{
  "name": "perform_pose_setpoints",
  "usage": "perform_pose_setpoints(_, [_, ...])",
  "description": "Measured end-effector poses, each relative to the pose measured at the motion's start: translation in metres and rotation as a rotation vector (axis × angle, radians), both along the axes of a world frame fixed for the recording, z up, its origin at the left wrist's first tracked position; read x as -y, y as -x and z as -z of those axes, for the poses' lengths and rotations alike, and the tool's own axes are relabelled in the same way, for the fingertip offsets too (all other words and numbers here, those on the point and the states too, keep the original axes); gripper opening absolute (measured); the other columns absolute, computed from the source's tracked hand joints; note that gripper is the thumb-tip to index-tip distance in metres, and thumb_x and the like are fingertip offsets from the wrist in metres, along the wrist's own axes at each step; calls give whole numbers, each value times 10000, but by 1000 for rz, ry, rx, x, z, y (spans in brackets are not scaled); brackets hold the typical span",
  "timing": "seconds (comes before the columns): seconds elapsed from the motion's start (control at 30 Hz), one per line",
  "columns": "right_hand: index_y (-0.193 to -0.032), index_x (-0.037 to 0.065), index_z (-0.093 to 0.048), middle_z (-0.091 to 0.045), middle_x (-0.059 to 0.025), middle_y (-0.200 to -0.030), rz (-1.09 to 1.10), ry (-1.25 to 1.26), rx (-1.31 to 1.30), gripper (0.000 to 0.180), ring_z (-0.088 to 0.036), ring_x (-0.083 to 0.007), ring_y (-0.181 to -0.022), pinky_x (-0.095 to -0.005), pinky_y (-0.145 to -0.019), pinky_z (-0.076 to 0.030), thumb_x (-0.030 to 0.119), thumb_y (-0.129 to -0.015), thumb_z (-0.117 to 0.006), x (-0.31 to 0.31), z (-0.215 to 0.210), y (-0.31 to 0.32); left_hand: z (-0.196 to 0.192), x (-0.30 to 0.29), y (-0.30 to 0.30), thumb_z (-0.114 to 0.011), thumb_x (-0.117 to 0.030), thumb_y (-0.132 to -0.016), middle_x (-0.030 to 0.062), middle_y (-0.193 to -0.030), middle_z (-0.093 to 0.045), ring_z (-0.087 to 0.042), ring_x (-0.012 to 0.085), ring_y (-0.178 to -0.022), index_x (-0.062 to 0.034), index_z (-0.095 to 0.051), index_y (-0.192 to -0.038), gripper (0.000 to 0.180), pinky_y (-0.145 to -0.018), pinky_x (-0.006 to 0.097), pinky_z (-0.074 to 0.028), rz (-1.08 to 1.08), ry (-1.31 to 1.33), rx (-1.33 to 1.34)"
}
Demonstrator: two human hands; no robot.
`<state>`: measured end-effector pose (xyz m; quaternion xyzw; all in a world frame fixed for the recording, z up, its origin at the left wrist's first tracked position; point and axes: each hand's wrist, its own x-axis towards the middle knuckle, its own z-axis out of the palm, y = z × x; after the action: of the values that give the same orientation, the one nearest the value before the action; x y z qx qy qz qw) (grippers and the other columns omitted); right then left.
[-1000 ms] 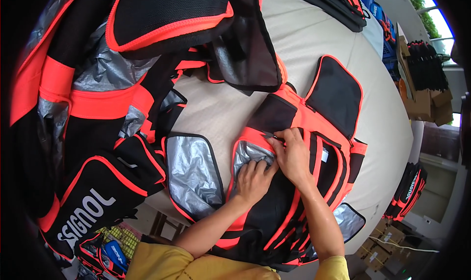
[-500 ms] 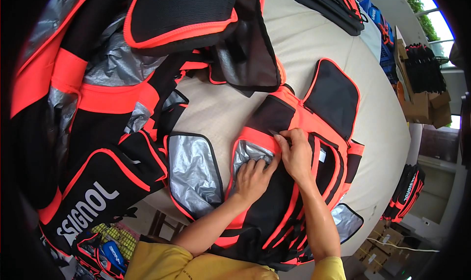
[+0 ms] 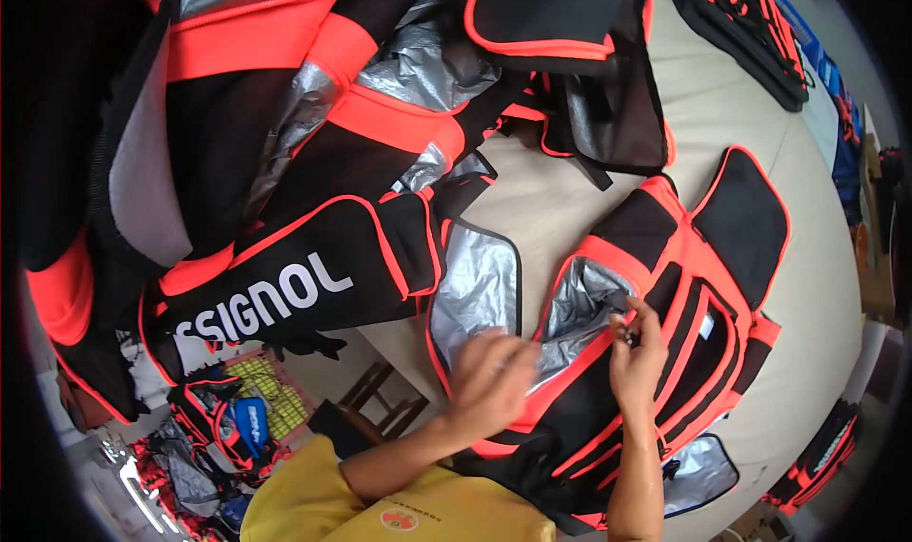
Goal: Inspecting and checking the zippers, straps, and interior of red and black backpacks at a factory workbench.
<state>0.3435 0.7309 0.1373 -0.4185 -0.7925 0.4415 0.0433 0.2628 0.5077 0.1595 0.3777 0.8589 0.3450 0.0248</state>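
Right fingers closed on a small dark item at the rim of a bag's silver-lined opening.

The right hand (image 3: 638, 352) pinches the small dark item (image 3: 624, 334), mostly hidden by the fingers, so its kind cannot be told; the black-and-orange bag (image 3: 575, 423) lies directly under these fingers, its crumpled silver lining (image 3: 581, 300) gaping just left of them. The left hand (image 3: 489, 380) is motion-blurred near the opening's lower left; whether its fingers are open or closed, or touch the bag, I cannot tell. Beyond that hand spreads a silver flap (image 3: 478, 271); a black flap (image 3: 748, 227) edged in orange lies on the bag's far right side. Under everything is a pale cloth (image 3: 540, 195), with larger black-and-orange pieces (image 3: 380, 114) heaped at upper left.
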Motion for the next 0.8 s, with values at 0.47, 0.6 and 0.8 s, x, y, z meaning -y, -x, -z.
perform_pose_setpoints(0.47, [-953, 42, -619, -691, -126, -846, -176, -72, -225, 231, -696, -332, -795, -448, -723, -548, 54, -803, -795, 18, 40, -32, 57, 31, 66, -588, -413, -1091, 266, -1294, -713, -665, 337, -1281, 22, -573, -1457, 568, -1087, 420, -484, -557, 167, 483])
perform_pose_setpoints(0.6, [-930, 48, -607, -682, -119, -838, -164, -106, -211, 243, -686, -334, -794, -449, -714, -542, 64, -792, -806, 18, 43, -34, 48, 25, 76, -622, -425, -1092, 161, -1481, -625, -598, 254, -1343, 67, -526, -1511, 653, -1131, 363, -451, -676, -155, 899])
perform_pose_setpoints(0.8, [-923, 56, -608, -694, -108, -858, -162, -89, -243, 248, -695, -337, -827, -454, -722, -545, 78, -786, -814, 17, 48, -38, 52, 34, 75, -705, -493, -1033, 167, -1671, -417, -427, 223, -1503, 71, -355, -1628, 892, -1255, 369, -309, -659, -427, 1245])
